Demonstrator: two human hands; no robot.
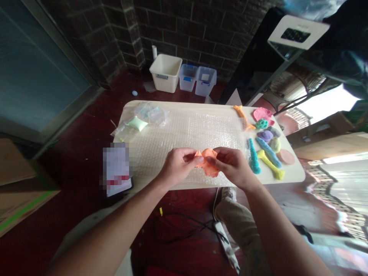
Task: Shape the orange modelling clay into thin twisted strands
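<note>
Between my two hands, above the near side of the table, is a flattened, wavy-edged piece of orange modelling clay [210, 165]. My left hand [179, 164] pinches its left edge between thumb and fingers. On the other side my right hand [230, 163] grips it, thumb laid over the front and fingers behind. Bubble wrap [212, 128] covers much of the tabletop beneath. Right of my right hand lie shaped clay pieces: a teal stick [253, 156], a blue stick [268, 152] and a yellow bone-like piece [270, 165].
More clay shapes, including an orange one [243, 117] and a pink one [263, 115], sit at the table's [178, 107] right end. Clear bags with a pale green packet [137, 123] lie at left. Bins [166, 76] stand behind; a power strip [227, 245] is on the floor.
</note>
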